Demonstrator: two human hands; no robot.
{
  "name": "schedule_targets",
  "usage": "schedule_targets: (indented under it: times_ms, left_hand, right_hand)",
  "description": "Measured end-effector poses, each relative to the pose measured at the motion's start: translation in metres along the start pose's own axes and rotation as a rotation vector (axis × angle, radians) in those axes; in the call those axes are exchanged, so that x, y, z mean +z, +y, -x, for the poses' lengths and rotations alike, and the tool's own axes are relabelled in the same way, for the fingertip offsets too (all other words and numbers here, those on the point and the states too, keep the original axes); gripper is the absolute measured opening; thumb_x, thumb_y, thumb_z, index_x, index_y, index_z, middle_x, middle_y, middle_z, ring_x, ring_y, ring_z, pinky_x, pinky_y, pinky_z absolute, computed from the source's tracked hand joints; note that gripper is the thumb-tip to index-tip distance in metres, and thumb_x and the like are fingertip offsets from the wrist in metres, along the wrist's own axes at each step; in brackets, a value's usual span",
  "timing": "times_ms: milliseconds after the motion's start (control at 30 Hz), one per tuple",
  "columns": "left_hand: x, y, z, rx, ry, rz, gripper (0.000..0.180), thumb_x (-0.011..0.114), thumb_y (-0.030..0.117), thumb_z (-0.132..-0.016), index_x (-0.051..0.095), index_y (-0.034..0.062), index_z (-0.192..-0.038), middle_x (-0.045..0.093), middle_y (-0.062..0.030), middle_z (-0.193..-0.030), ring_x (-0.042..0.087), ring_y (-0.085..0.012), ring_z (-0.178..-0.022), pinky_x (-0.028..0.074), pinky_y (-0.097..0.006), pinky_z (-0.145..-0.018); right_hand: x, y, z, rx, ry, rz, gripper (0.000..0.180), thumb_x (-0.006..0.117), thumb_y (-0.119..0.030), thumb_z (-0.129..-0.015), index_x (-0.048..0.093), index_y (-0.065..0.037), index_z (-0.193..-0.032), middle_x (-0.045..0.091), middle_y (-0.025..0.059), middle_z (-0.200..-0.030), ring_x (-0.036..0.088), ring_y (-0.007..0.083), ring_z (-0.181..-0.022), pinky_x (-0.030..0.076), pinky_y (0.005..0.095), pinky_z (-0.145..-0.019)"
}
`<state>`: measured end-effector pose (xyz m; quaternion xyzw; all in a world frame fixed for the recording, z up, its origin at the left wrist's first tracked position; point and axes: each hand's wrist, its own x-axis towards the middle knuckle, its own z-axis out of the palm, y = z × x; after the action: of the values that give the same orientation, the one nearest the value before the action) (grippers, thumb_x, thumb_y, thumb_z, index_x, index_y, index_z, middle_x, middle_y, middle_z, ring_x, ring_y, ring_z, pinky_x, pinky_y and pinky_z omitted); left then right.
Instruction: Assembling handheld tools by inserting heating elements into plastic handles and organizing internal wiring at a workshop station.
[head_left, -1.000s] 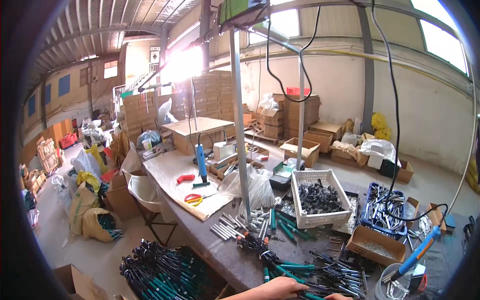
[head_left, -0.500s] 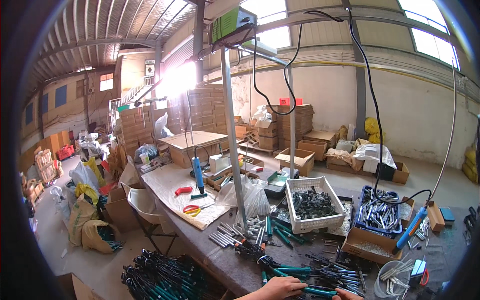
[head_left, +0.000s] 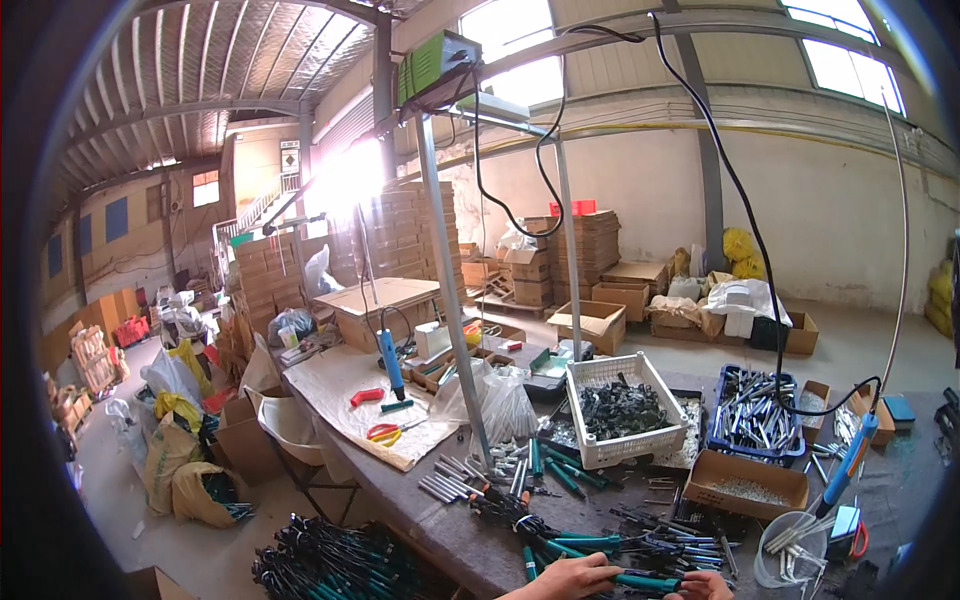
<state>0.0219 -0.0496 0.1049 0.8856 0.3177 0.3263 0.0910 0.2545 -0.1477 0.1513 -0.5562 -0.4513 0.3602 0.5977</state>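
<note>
Both your hands close on one teal-handled tool (head_left: 640,580) at the table's (head_left: 440,525) near edge: your left hand (head_left: 570,578) wraps its left part, your right hand (head_left: 705,586) pinches the right end. Its handle is teal with a dark tip. It lies almost level, long axis left to right.

White plastic basket (head_left: 628,445); bare metal rods (head_left: 452,487); brown cardboard box (head_left: 745,484); matt worktable (head_left: 440,525).
</note>
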Motion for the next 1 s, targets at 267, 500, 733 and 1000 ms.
schedule_targets:
  times_ms: [267,500,733,1000]
  left_hand:
    - [0.003,-0.012,0.012,-0.024,0.016,0.021,0.017,0.07,0.011,-0.081,0.067,0.0111,-0.098,0.058,-0.0089,-0.089,0.062,-0.0288,-0.077,0.051,-0.037,-0.066]
    - [0.001,-0.004,0.009,-0.095,0.083,0.101,0.015,0.069,0.009,-0.082,0.066,0.0089,-0.096,0.058,-0.0102,-0.09,0.061,-0.031,-0.081,0.051,-0.038,-0.069]
    - [-0.006,-0.002,0.013,-0.2,0.026,0.098,0.024,0.071,0.012,-0.08,0.066,0.0096,-0.103,0.059,-0.0111,-0.094,0.062,-0.0316,-0.083,0.052,-0.039,-0.071]
    - [0.004,-0.032,0.022,-0.069,-0.002,-0.047,0.033,0.068,0.016,-0.083,0.065,0.0117,-0.115,0.062,-0.0104,-0.108,0.064,-0.0306,-0.09,0.054,-0.038,-0.073]
  right_hand:
    - [-0.004,0.006,-0.003,-0.124,-0.132,0.279,0.03,0.079,-0.005,-0.076,0.069,-0.002,-0.105,0.07,0.0079,-0.079,0.065,0.0119,-0.071,0.052,0.0274,-0.066]
    - [-0.004,-0.009,0.0,-0.066,-0.138,0.351,0.029,0.079,-0.013,-0.077,0.07,-0.003,-0.102,0.071,0.0099,-0.079,0.066,0.0138,-0.072,0.053,0.0289,-0.067]
    - [0.002,0.011,-0.002,-0.159,-0.213,0.289,0.03,0.078,-0.011,-0.077,0.069,-0.003,-0.104,0.072,0.0119,-0.082,0.067,0.0157,-0.073,0.053,0.0298,-0.068]
    - [0.028,0.001,0.0,-0.179,-0.247,0.354,0.027,0.075,-0.008,-0.08,0.069,0.0,-0.105,0.073,0.0137,-0.086,0.068,0.0171,-0.075,0.054,0.0307,-0.068]
